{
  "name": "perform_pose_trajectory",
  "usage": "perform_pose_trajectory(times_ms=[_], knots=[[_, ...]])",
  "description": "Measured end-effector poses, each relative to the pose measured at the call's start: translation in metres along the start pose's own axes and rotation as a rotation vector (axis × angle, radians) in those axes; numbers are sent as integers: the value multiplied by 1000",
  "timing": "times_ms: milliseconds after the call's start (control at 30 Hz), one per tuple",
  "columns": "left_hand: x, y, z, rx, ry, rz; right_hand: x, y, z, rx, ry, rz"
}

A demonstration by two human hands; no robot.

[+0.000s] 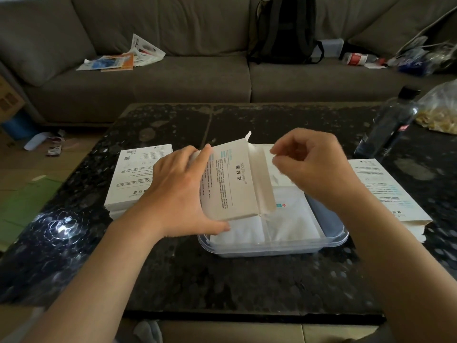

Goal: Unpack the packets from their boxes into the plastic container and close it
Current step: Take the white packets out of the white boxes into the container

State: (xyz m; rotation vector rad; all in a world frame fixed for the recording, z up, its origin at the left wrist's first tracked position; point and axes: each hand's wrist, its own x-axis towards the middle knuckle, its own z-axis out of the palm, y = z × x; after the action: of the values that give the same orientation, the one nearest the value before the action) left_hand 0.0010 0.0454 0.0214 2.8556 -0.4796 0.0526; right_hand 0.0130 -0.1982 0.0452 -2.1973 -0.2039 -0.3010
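Fingers [205,152] of left hand [178,194] grip box [232,184] (flap open) above container [333,240].

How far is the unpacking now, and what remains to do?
Done: white packets already lie in the container. In hand: the left hand holds an opened box above it; the right hand is at the open flap, its grip blurred. Left: the left stack and right stack of boxes may still be full; the container is open, no lid in view.

My only view sits on the head, wide-angle, looking forward and down, close over the counter [173,280], the sofa [173,82] beyond.
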Motion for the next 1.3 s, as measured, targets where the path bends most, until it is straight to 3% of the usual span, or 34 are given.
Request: perform_pose_trajectory(times_ms=[133, 267, 667, 1133, 1300], knots=[[0, 3, 1, 42, 20, 19, -7, -10, 7, 166, -305, 140], [-1, 5, 4, 93, 58, 60, -9, -10, 14, 235, -367, 218], [-2, 7, 7, 234, 133, 60, -3, 0, 43, 19, -322, 206], [1, 5, 7, 161, 152, 4, 4, 5, 34, 228, -259, 322], [3, -1, 5, 135, 117, -62, 8, 8, 24, 407, -214, 456]])
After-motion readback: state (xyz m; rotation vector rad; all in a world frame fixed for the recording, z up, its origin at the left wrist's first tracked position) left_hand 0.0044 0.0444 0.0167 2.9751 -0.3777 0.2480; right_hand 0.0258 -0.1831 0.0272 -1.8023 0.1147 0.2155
